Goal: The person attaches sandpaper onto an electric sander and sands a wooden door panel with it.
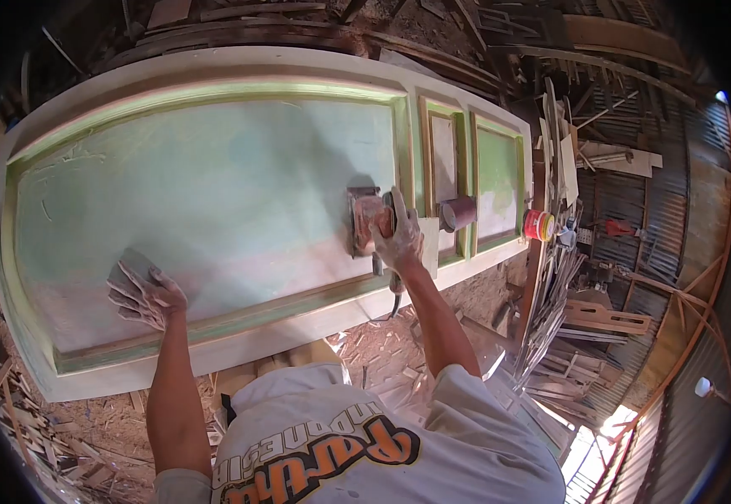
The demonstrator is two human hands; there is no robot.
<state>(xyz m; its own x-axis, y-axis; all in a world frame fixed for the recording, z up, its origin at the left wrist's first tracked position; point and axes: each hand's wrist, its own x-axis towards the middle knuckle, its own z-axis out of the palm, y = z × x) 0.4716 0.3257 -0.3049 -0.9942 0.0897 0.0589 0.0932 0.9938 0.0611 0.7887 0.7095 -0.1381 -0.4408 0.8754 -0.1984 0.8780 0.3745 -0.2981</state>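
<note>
A large panelled wooden door (206, 202), pale green and whitish with raised frame mouldings, lies flat in front of me. My right hand (401, 244) grips a reddish electric sander (369, 222), which rests on the big panel near its right end. The sander's dark cord (394, 309) hangs down past the door's near edge. Over the lower left of the same panel, my left hand (149, 294) is stretched out flat with fingers spread, holding nothing. A shadow lies beside its fingers, and whether it touches the surface I cannot tell.
A dark brownish cylinder (456, 213) and a small pale board (427, 247) lie on the door right of the sander. A red and yellow can (539, 224) stands by its right end. Wood scraps (55, 441) litter the floor; stacked timber (554, 311) stands at the right.
</note>
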